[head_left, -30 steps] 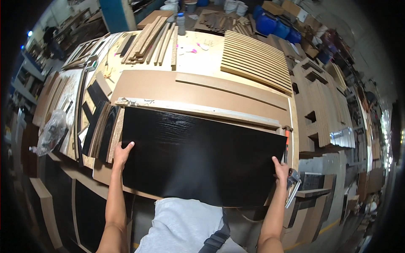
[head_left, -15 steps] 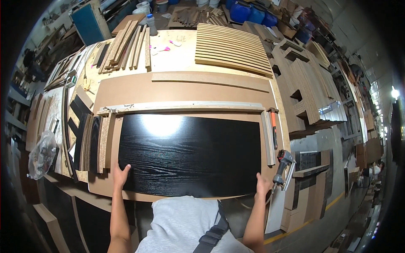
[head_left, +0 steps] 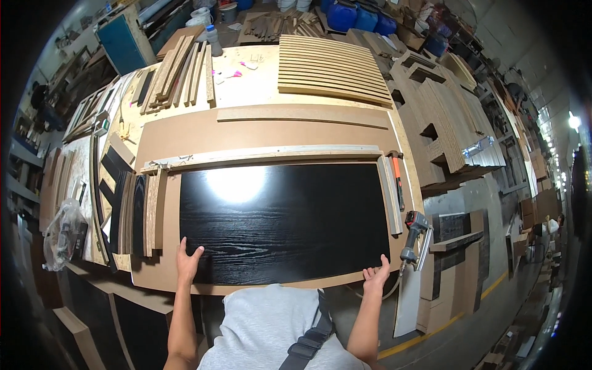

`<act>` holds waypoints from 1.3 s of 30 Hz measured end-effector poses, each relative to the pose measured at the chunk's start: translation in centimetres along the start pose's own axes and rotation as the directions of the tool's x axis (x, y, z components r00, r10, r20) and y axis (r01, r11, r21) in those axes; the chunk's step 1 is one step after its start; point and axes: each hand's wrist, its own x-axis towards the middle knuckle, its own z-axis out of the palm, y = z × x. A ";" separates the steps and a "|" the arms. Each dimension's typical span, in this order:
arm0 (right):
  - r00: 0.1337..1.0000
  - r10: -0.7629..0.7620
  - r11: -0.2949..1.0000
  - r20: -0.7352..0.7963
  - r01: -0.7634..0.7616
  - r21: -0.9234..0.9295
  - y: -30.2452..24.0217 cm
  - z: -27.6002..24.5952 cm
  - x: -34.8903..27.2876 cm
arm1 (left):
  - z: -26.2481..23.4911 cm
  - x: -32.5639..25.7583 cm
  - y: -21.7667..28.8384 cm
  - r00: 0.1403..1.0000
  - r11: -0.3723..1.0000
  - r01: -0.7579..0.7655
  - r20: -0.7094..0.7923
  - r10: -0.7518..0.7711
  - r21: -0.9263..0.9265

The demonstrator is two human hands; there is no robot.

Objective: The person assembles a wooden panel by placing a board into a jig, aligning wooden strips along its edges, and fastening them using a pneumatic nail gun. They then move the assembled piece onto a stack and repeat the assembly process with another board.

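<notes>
A large black wood-grain panel (head_left: 290, 222) lies flat, its far edge close along a pale wooden batten (head_left: 277, 153). My left hand (head_left: 188, 261) is at the panel's near left corner, fingers stretched along the side edge and thumb spread over the top face. At the near right corner is my right hand (head_left: 375, 275), palm turned up, its fingers loosely bent and apart by the edge. A second, shorter batten (head_left: 390, 194) stands along the panel's right side. Under the panel is a brown board (head_left: 179, 132).
To the right are an orange-handled hammer (head_left: 396, 179) and a nail gun (head_left: 414, 237) with a hose. Upright board strips (head_left: 151, 213) stand left of the panel. A slatted panel (head_left: 333, 68), a loose strip (head_left: 302, 116) and stacked battens (head_left: 172, 68) lie farther back.
The black panel has shifted right and a little away from me, toward the battens. My left hand moved right with it; my right hand has turned palm up with fingers showing.
</notes>
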 end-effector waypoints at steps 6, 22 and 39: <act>0.985 0.000 0.988 0.175 -0.026 0.150 -1.1 -0.4 2.5 | 1.2 0.2 0.6 0.998 0.998 0.030 0.048 -0.027 -0.063; 0.944 -0.045 0.966 0.327 -0.043 0.256 -1.0 -4.0 4.9 | -0.3 0.7 2.7 0.981 0.990 0.108 0.169 -0.092 -0.091; 0.802 0.116 0.948 0.586 -0.265 0.174 7.7 3.0 -10.0 | -1.4 1.8 0.3 0.984 0.947 0.053 0.176 0.004 -0.316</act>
